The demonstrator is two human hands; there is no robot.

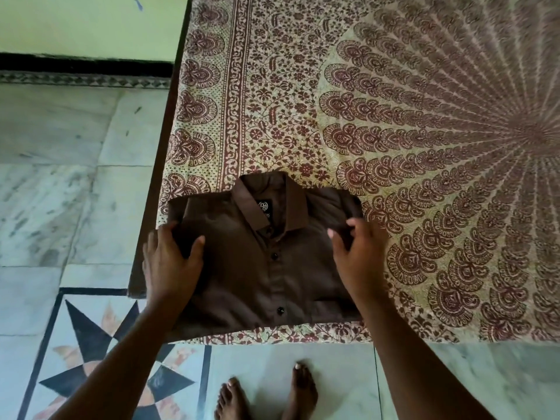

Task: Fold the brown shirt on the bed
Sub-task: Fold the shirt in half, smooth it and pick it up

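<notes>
Two bare feet stand on the pale marble floor at the bottom of the view, beside a black star-shaped inlay set into the tiles. Above them, both forearms reach forward to the near edge of the bed, which is covered by a cream bedsheet printed with maroon flowers and a fan of paisley shapes.

On that sheet, at the bed's near left corner, lies the brown button-up shirt, folded into a compact rectangle with its collar pointing away from the person and its black-buttoned placket facing up. A small dark label shows inside the collar.

The left hand lies at the shirt's left side, thumb on top of the fabric and fingers curled around the folded edge, grasping it. The right hand sits at the right side near the shoulder, fingertips bent and pinching the folded edge of the cloth. The shirt's lower hem lies just short of the sheet's printed border.
</notes>
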